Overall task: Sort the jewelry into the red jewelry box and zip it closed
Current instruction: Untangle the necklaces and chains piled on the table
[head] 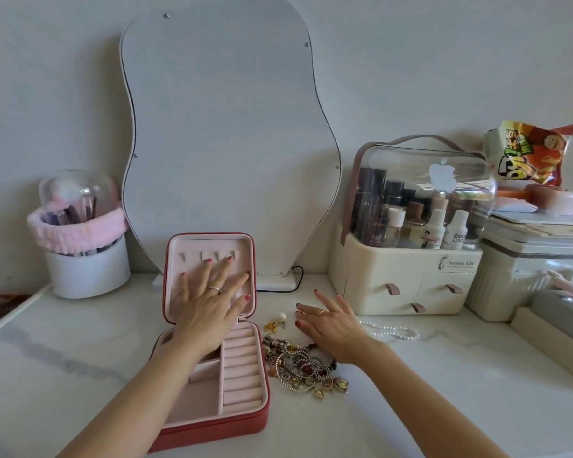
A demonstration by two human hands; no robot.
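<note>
You had the red zip-around jewelry box with the pale pink lining (245,421) lying open on the white marbled tabletop (411,408), its lid upright, and your left hand (212,292) was spread flat, fingers wide, against the inside of that lid (192,246), probably to steady it and keep the compartments clear for filling. Your right hand (331,328) was open too, fingers fanned and holding nothing, over the tabletop just behind the tangled heap of silver and gold bracelets and charms (305,368) beside the box; whether it touched the surface I cannot tell. The small gold and pearl earrings (275,323) and the white pearl strand (394,332) lay near that hand, within easy reach; nothing had yet gone into the tray
</note>
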